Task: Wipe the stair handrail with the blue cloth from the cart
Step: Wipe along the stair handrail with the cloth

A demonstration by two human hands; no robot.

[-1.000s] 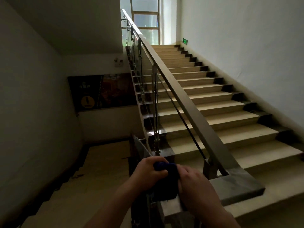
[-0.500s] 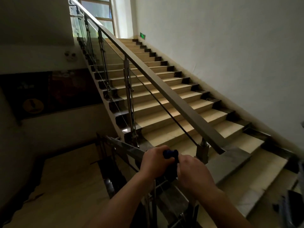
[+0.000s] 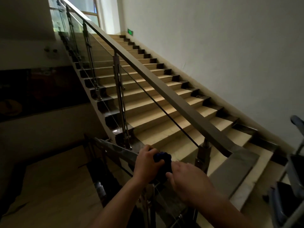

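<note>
Head view: left hand grips the bunched cloth near centre, right hand pinches its near edge, probably folding it into a pad; handrail starts just right and climbs far left

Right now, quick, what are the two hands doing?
Left hand: closed, gripping the blue cloth.
Right hand: closed, its thumb and fingers seem to pinch the same cloth's lower edge.
</note>
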